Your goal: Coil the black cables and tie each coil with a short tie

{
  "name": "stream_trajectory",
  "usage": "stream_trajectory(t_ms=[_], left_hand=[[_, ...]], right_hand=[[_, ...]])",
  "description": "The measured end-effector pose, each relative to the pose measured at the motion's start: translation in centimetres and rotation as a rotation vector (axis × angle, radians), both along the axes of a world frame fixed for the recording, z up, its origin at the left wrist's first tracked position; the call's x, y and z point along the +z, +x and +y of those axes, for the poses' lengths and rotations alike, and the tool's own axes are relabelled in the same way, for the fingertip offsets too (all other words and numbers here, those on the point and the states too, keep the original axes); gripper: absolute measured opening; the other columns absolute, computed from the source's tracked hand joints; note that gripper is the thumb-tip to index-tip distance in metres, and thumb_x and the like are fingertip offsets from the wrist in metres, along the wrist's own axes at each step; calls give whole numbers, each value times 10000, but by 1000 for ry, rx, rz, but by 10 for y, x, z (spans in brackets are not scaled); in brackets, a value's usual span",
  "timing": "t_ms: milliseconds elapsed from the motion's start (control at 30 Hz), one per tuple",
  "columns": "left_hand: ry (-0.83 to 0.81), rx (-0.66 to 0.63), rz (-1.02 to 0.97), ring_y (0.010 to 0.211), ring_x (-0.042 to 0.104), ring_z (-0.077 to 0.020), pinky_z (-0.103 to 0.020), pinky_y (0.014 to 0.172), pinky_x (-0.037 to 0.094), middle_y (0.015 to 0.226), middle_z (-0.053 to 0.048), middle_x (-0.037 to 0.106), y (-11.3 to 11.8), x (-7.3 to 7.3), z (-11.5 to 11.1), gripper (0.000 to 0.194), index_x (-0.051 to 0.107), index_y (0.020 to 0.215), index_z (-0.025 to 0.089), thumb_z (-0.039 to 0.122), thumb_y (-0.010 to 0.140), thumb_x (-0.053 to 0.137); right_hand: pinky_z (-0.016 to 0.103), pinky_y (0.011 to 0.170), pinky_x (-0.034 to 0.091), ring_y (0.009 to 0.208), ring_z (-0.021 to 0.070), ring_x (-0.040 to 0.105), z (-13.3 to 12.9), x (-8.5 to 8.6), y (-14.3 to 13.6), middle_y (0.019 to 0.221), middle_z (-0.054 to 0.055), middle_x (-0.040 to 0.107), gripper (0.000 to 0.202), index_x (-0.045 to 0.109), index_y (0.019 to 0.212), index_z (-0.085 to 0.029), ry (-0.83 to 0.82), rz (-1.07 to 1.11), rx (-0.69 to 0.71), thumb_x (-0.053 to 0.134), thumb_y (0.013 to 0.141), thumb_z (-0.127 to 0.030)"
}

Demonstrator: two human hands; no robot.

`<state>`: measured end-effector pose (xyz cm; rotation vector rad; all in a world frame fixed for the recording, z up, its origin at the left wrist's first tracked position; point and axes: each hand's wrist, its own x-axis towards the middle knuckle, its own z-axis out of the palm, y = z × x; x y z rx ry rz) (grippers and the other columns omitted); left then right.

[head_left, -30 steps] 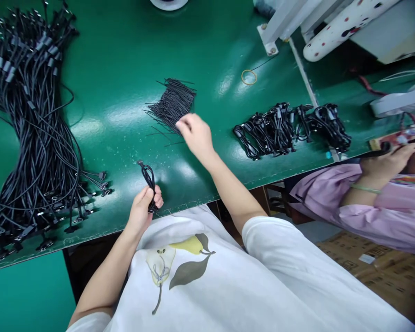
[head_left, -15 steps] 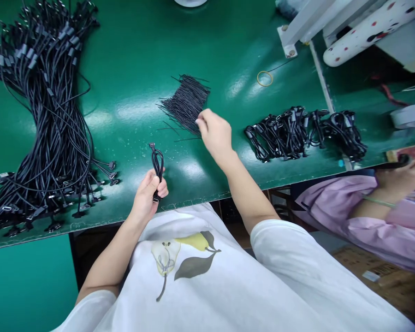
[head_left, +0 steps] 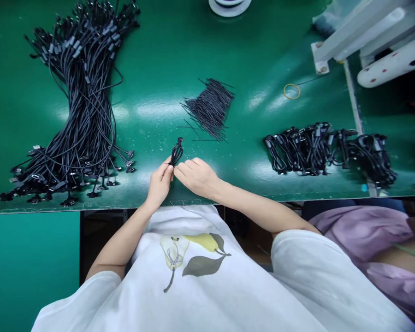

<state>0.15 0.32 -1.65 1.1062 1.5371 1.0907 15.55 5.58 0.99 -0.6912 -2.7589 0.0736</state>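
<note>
My left hand [head_left: 160,184] is closed around a small coiled black cable [head_left: 177,152], near the table's front edge. The cable's loops and one connector stick up above the fingers; its lower end is hidden in the grip. My right hand [head_left: 198,177] is closed in a pinch against the cable, right beside the left thumb. A thin black twist tie [head_left: 169,163] pokes out at the cable's left side; the rest of it is hidden by the fingers. Beyond the hands lies a pile of black twist ties [head_left: 212,107], with a few loose ones beside it.
A large bundle of black cables [head_left: 86,101] covers the left of the green table [head_left: 166,55]. Several coiled cables [head_left: 311,148] lie in a row at right. Behind them are a yellow ring [head_left: 292,91], a white bracket [head_left: 321,59] and a white spool [head_left: 230,8]. A co-worker's pink sleeve [head_left: 363,230] is at right.
My right hand has left the twist tie pile and come down left to the coiled cable in my left hand. The whole view has shifted, so the table things appear further right.
</note>
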Motion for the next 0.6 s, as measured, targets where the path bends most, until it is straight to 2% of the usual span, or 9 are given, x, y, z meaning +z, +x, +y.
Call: stream_trajectory(t_ms=[100, 133, 233, 300, 367, 467, 600], left_hand=[[51, -31, 51, 712, 544, -165, -279, 659, 442, 993, -75, 689, -4, -3, 0, 339, 672, 1162, 173, 358, 919, 524], [39, -47, 48, 722, 548, -170, -279, 664, 441, 971, -72, 690, -6, -3, 0, 295, 687, 1102, 170, 324, 911, 524], [-53, -109, 27, 612, 488, -145, -261, 606, 394, 664, -15, 604, -12, -6, 1, 150, 668, 762, 160, 212, 845, 553], [-109, -152, -31, 531, 417, -120, -246, 545, 344, 533, 22, 490, -15, -7, 2, 194, 585, 631, 167, 202, 820, 563], [-170, -190, -182, 488, 374, -99, -229, 499, 301, 503, 42, 436, -17, -8, 3, 227, 544, 613, 169, 262, 812, 600], [-319, -224, -498, 468, 369, -71, -203, 472, 283, 521, 52, 437, -19, -7, 3, 306, 521, 626, 161, 351, 720, 740], [-486, -209, -739, 455, 379, -49, -187, 457, 287, 538, 47, 466, -17, -4, 2, 351, 550, 630, 134, 288, 573, 860]], right_hand=[[367, 638, 308, 736, 193, 490, 5, 2, -3, 799, 75, 603, 352, 616, 887, -159, 49, -35, 115, 284, 995, -115], [372, 682, 345, 817, 200, 522, 7, 2, -4, 892, 86, 629, 346, 620, 926, -161, 76, -29, 170, 286, 987, -99], [396, 840, 401, 1077, 215, 528, 13, 0, -5, 1156, 94, 618, 341, 620, 1028, -173, 125, 22, 325, 303, 964, -66], [392, 828, 413, 1031, 214, 545, 16, -1, -6, 1076, 100, 631, 314, 622, 996, -169, 113, 7, 363, 323, 968, -79], [366, 753, 409, 868, 196, 552, 18, 0, -6, 910, 93, 626, 288, 617, 944, -150, 147, -59, 406, 336, 978, -96], [338, 700, 381, 767, 178, 522, 20, 6, -4, 842, 84, 600, 290, 601, 929, -115, 301, -170, 520, 317, 984, -87], [326, 641, 326, 706, 176, 489, 20, 17, -4, 772, 65, 557, 308, 587, 864, -112, 427, -239, 560, 304, 978, -73]])
